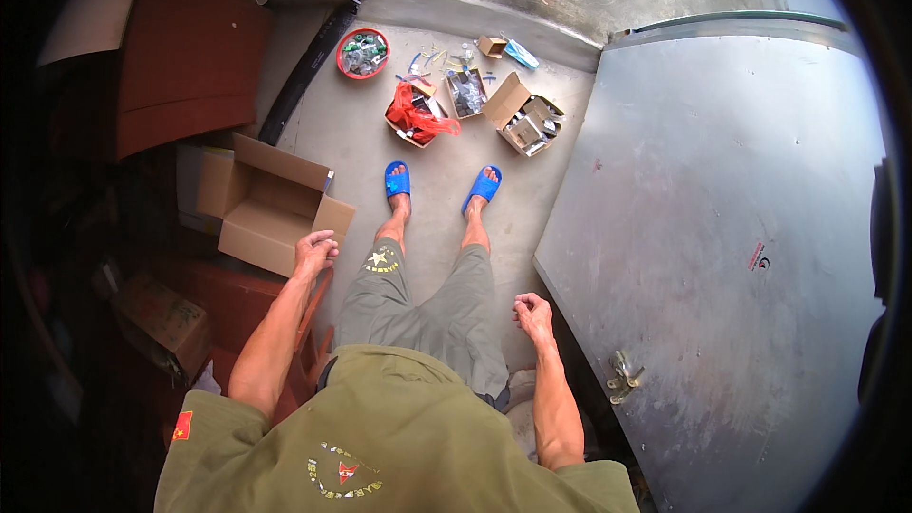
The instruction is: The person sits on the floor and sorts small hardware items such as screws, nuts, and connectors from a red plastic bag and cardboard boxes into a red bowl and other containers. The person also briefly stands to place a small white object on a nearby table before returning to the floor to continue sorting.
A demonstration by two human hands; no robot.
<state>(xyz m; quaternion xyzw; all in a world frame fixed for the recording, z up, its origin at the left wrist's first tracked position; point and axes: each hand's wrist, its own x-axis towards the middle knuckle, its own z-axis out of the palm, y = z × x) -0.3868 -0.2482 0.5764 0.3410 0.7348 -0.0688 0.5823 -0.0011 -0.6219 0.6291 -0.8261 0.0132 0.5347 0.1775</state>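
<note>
My left hand, fingers loosely curled, is at the near right corner of an open cardboard box; whether it touches the box I cannot tell. To the right of my legs hangs my right hand, its fingers bent and nothing seen in it. Beyond my blue slippers, a small box with a red plastic bag, a box of clear plastic pieces and an open carton of small boxes stand on the concrete floor. A red basin holds green and clear pieces.
A large metal door with a latch stands on the right. Small strips, a tiny open carton and a blue face mask lie near the step. At the left are a red-brown panel and a closed-in dark area with another carton.
</note>
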